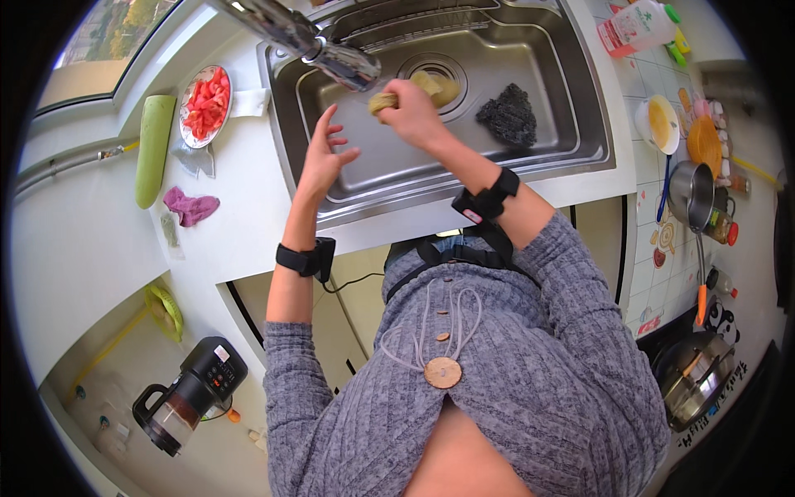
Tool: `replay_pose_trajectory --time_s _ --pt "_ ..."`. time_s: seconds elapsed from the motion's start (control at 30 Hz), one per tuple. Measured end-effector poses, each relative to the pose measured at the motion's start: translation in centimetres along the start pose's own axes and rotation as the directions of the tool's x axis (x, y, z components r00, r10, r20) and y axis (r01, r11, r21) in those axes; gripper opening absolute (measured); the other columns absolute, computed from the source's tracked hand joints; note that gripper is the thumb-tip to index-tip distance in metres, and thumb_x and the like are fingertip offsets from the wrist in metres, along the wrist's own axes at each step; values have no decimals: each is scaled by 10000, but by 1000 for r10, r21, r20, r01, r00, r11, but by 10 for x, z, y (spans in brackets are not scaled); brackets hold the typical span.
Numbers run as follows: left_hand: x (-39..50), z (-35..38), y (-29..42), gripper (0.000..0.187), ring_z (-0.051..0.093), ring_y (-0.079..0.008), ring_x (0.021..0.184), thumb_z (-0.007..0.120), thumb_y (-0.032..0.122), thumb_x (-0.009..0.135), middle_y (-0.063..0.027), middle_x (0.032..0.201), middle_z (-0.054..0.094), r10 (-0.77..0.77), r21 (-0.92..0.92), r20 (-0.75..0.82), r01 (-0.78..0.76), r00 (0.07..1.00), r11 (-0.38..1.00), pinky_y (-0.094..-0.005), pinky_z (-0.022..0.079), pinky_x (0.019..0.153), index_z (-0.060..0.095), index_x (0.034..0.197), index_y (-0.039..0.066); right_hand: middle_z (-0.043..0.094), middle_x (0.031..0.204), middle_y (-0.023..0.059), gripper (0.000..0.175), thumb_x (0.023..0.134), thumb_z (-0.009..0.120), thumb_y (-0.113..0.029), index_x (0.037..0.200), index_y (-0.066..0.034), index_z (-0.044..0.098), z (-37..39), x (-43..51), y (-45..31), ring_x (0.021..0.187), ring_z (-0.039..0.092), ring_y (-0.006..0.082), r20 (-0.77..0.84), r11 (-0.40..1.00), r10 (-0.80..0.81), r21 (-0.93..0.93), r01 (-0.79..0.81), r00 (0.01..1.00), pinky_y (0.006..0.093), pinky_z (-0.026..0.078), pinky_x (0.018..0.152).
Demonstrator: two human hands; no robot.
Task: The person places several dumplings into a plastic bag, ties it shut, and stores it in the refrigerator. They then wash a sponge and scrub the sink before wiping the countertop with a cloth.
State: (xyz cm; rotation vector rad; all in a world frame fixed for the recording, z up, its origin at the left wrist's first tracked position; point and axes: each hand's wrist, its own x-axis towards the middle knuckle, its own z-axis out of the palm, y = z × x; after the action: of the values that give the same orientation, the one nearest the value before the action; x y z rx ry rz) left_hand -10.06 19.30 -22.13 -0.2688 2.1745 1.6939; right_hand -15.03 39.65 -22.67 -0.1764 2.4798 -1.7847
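Observation:
My right hand [415, 113] is closed around a crumpled yellow-green cloth or sponge [382, 104] over the stainless steel sink [379, 158], just below the faucet head [351, 65]. More yellowish material [444, 90] shows past the hand, over the drain [428, 61]; whether it joins the held piece I cannot tell. To the left, my left hand [326, 155] hovers above the basin with fingers apart and nothing in it. A dark mesh cloth [509, 115] lies bunched on the basin floor at the right.
On the left counter are a plate of chopped tomato [207, 102], a long green gourd [155, 152] and a purple cloth [190, 206]. A black blender [192, 391] stands at lower left. Along the right sit a pink-red bottle [636, 28], a white bowl [659, 124] and a saucepan [690, 196].

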Motion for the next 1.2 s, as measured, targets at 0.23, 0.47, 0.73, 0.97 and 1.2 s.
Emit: replay_pose_trajectory --time_s 0.23,0.47,0.73,0.97,1.2 --pt "19 61 -2 647 569 -144 1002 657 -73 775 -83 1197 565 97 -213 -89 -114 991 970 -284 511 817 441 1370 63 648 914 189 223 719 642 -88 919 12 640 -16 -20 -42 896 619 368 65 980 -48 196 34 997 402 485 795" --pt "-1 30 12 324 623 -128 931 536 -129 817 -63 1016 653 -5 -254 -281 -69 960 965 -242 498 816 610 1110 -13 652 1038 129 579 739 723 -42 1261 -32 472 -49 -28 11 909 650 227 154 990 134 -62 -125 979 359 508 814" --pt "-23 36 43 470 581 -264 1181 381 -161 849 -140 1253 562 31 -805 13 -8 999 593 -374 509 1002 458 1286 -5 663 992 107 418 759 699 -33 1163 -45 594 -16 -33 5 850 640 294 462 721 107 574 -389 880 380 492 767" --pt "-34 35 45 639 590 -225 1065 666 -73 731 -112 1222 542 361 284 13 -349 933 893 -366 505 866 432 1307 78 573 966 154 306 674 618 -13 973 -18 552 -13 -27 -29 969 512 389 139 874 -298 -358 329 944 467 420 861" --pt "-22 9 30 325 651 -171 911 677 -48 776 -130 976 647 134 -309 -111 -162 985 937 -304 526 802 525 1062 -30 525 1129 103 598 698 735 -55 1214 -25 435 24 -35 -45 1047 552 253 294 985 -155 -22 168 943 344 431 950"
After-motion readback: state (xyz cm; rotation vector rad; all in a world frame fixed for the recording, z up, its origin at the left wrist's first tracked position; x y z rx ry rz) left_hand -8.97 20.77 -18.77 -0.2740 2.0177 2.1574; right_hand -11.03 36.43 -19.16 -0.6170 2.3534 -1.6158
